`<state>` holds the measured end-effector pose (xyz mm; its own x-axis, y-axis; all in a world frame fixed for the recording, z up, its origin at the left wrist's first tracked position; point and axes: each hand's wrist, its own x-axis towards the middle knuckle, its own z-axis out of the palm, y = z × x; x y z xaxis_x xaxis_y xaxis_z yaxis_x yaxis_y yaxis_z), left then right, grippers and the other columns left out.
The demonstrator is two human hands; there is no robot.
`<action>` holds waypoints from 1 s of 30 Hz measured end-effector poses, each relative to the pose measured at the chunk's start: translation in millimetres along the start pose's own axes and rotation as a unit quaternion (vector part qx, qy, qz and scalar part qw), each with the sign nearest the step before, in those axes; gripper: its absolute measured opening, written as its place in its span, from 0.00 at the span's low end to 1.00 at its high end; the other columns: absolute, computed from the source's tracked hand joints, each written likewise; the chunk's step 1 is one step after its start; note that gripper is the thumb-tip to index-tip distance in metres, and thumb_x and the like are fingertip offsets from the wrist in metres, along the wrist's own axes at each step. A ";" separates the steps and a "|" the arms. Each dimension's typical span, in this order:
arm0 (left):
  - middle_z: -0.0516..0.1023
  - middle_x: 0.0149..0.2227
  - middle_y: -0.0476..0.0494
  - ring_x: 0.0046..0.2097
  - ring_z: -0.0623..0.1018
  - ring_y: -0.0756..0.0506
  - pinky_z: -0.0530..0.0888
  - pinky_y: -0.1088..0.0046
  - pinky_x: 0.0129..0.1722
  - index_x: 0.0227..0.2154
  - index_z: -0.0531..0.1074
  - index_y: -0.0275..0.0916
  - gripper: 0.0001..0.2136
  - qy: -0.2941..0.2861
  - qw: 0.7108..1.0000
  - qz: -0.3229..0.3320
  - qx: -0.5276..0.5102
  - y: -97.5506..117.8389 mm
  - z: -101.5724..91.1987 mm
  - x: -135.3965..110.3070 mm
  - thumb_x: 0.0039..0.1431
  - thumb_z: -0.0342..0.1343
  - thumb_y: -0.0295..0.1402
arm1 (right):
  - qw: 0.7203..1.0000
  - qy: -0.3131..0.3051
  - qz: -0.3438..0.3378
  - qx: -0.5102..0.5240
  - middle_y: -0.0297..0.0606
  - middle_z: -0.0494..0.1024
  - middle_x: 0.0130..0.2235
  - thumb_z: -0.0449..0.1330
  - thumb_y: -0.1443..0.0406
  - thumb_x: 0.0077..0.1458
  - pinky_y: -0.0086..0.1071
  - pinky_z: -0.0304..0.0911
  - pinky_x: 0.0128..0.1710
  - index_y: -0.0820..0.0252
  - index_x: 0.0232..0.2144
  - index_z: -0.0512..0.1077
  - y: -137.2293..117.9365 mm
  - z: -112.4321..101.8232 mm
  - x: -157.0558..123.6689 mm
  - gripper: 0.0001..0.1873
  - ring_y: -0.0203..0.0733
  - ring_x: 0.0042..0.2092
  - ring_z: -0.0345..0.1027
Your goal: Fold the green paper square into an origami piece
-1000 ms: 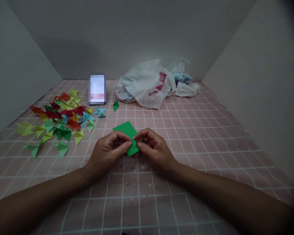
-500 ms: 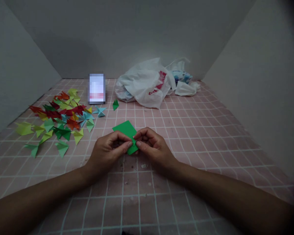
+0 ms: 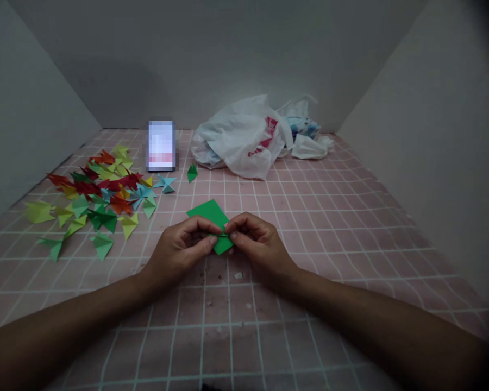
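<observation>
A piece of green origami paper [image 3: 207, 212] is held between my two hands, over the middle of the table. My left hand [image 3: 187, 243] pinches it from the left with thumb and index finger. From the right, my right hand [image 3: 255, 239] pinches it too, its fingertips close to the left ones. Between the thumbs a narrow folded edge runs across the paper, and a green corner points toward me below it. My fingers hide part of the folds.
Several folded paper pieces [image 3: 101, 217] in green, yellow, red and blue lie on the left. A small green folded piece [image 3: 192, 172] sits beyond my hands. A blurred lit screen [image 3: 161, 145] and a white plastic bag [image 3: 240, 138] stand at the back, on a pink checked cloth [image 3: 330, 217].
My right hand has shifted slightly to the right along the green paper. The fold between my thumbs now looks like a narrow straight edge. My left hand stays nearly still.
</observation>
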<state>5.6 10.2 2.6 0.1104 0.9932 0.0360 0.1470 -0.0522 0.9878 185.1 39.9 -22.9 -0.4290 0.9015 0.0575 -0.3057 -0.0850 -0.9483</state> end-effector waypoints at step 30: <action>0.78 0.33 0.49 0.35 0.78 0.49 0.75 0.74 0.36 0.35 0.75 0.39 0.06 0.028 0.999 0.014 -0.001 0.9 2.0 2.1 0.52 0.62 0.30 | 1.000 -0.006 0.021 -0.005 0.29 0.71 0.30 0.65 0.69 0.48 0.29 0.62 0.32 0.57 0.34 0.70 1.4 0.7 1.4 0.09 0.33 0.31 0.64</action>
<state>8.0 12.1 3.3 0.0583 0.9957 0.0718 0.1417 -0.0794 0.9867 183.5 40.7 -23.9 -0.4513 0.8921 0.0220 -0.2782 -0.1172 -0.9533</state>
